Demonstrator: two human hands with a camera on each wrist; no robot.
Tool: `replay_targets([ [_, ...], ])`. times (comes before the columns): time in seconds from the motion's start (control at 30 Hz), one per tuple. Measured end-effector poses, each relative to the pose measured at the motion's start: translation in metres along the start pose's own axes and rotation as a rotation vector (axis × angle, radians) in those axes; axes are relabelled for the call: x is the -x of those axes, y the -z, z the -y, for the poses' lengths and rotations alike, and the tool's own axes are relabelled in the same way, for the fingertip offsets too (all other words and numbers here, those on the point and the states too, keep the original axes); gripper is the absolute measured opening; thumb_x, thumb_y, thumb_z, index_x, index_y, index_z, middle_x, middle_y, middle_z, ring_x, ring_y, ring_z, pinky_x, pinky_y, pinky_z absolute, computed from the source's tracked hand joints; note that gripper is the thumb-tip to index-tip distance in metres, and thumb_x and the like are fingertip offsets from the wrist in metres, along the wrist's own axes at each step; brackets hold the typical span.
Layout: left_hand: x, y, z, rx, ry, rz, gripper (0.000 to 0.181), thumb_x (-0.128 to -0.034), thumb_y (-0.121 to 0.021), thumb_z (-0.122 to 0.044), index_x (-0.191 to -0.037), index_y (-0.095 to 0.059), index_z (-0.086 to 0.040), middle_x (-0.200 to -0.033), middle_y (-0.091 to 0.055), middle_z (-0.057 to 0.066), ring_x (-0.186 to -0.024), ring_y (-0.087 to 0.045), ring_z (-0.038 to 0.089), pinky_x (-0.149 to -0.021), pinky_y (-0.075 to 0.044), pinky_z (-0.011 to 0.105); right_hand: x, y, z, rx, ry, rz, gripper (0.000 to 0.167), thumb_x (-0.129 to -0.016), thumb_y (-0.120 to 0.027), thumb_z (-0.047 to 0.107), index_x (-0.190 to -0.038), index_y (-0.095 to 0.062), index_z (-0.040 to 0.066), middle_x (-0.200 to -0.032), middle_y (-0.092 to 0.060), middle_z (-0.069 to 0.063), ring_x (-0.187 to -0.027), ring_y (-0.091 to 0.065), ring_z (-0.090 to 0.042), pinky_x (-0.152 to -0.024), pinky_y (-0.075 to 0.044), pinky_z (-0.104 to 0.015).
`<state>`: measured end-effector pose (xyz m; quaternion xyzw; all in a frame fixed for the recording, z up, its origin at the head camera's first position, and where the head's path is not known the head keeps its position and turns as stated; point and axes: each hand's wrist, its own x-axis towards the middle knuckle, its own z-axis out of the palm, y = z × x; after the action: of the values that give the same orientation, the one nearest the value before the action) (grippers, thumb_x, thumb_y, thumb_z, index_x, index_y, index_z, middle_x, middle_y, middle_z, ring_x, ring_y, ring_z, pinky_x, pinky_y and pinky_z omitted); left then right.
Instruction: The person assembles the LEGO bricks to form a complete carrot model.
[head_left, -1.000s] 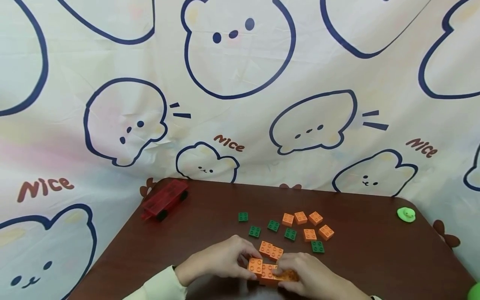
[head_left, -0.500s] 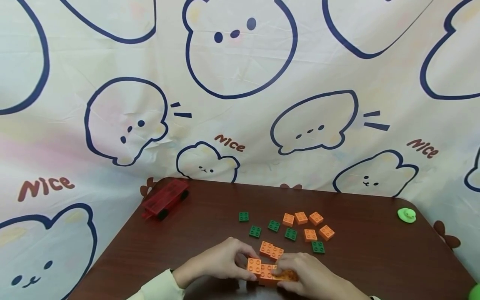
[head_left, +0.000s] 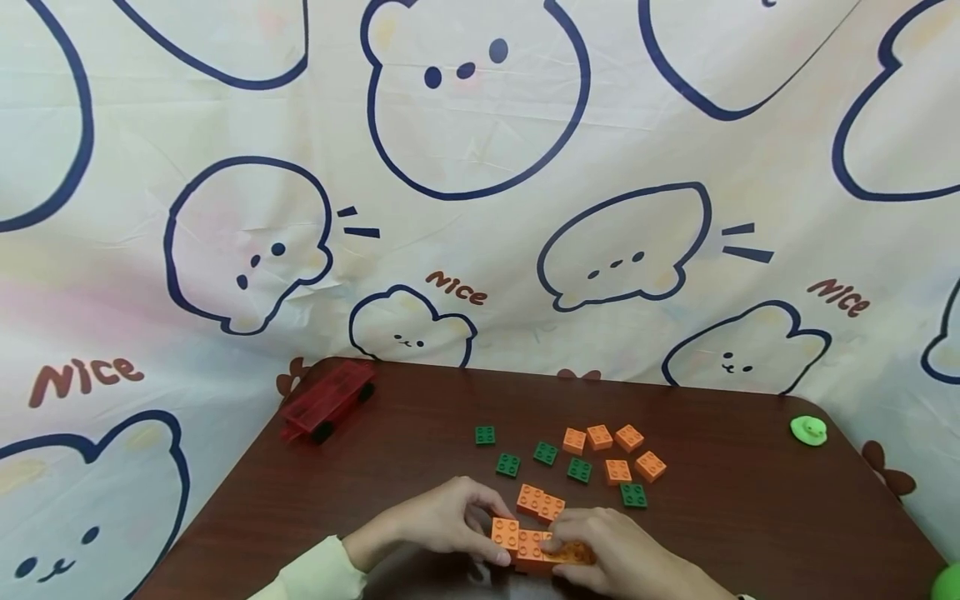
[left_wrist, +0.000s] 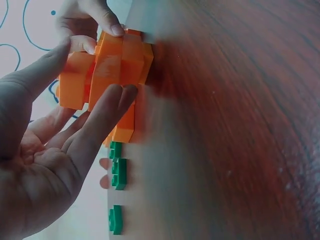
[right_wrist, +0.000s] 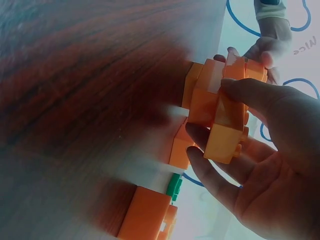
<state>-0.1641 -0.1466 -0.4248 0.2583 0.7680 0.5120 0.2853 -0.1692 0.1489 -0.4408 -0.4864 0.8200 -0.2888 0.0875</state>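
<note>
In the head view an orange toy-brick stack (head_left: 531,548) stands at the near side of the table, between both hands. My left hand (head_left: 455,521) pinches an orange brick at its raised left end, thumb on the near side and fingers behind. My right hand (head_left: 603,550) grips the other end and covers part of a more yellowish orange brick (right_wrist: 223,142). Several joined layers of the stack (left_wrist: 107,67) show in the left wrist view. Just behind it lies a separate pair of offset orange bricks (head_left: 540,503).
Several loose orange bricks (head_left: 618,472) and green bricks (head_left: 579,470) lie farther back on the dark brown table (head_left: 420,433). A red toy wagon (head_left: 330,402) stands at the far left. Near the far right corner is a small light-green toy (head_left: 809,430). A patterned cloth (head_left: 510,242) hangs behind.
</note>
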Motion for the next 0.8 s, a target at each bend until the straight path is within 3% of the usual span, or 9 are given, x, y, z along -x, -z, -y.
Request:
replay_targets([
  [0.17, -0.0011, -0.0019, 0.0019, 0.033, -0.009, 0.001, 0.021, -0.0972, -0.073, -0.019, -0.116, -0.075, -0.009, -0.114, -0.075, 0.002, -0.082, -0.076, 0.018, -0.072, -0.063, 0.034, 0.0011, 0.0004, 0.0009, -0.002, -0.023, 0.01, 0.015, -0.096, -0.074, 0.027, -0.11, -0.076, 0.025, -0.102, -0.07, 0.016, -0.089, -0.062, 0.009, -0.07, -0.054, -0.017],
  [0.27, 0.0001, -0.0038, 0.0037, 0.082, 0.017, -0.026, 0.02, -0.1004, -0.068, -0.022, -0.112, -0.076, -0.008, -0.104, -0.075, 0.003, -0.076, -0.074, 0.021, -0.067, -0.063, 0.04, -0.0004, -0.002, 0.0013, -0.004, 0.002, 0.001, 0.014, -0.096, -0.074, 0.027, -0.11, -0.076, 0.025, -0.101, -0.07, 0.015, -0.087, -0.06, 0.01, -0.068, -0.052, -0.016],
  [0.47, 0.0029, -0.0081, 0.0018, 0.154, 0.08, -0.08, 0.021, -0.0993, -0.07, -0.022, -0.109, -0.076, -0.004, -0.088, -0.075, 0.002, -0.07, -0.069, 0.012, -0.069, -0.063, 0.038, -0.0043, -0.0044, 0.0005, 0.003, 0.029, -0.015, 0.014, -0.097, -0.073, 0.026, -0.11, -0.076, 0.025, -0.1, -0.07, 0.014, -0.086, -0.06, 0.01, -0.067, -0.051, -0.014],
  [0.8, -0.0048, -0.0078, 0.0, 0.191, 0.092, -0.037, 0.022, -0.1008, -0.067, -0.017, -0.112, -0.073, 0.001, -0.09, -0.076, 0.004, -0.071, -0.067, 0.01, -0.073, -0.063, 0.04, 0.0002, -0.0019, 0.0009, 0.022, 0.022, -0.026, 0.014, -0.097, -0.073, 0.028, -0.11, -0.077, 0.025, -0.102, -0.071, 0.013, -0.089, -0.063, 0.008, -0.069, -0.053, -0.016],
])
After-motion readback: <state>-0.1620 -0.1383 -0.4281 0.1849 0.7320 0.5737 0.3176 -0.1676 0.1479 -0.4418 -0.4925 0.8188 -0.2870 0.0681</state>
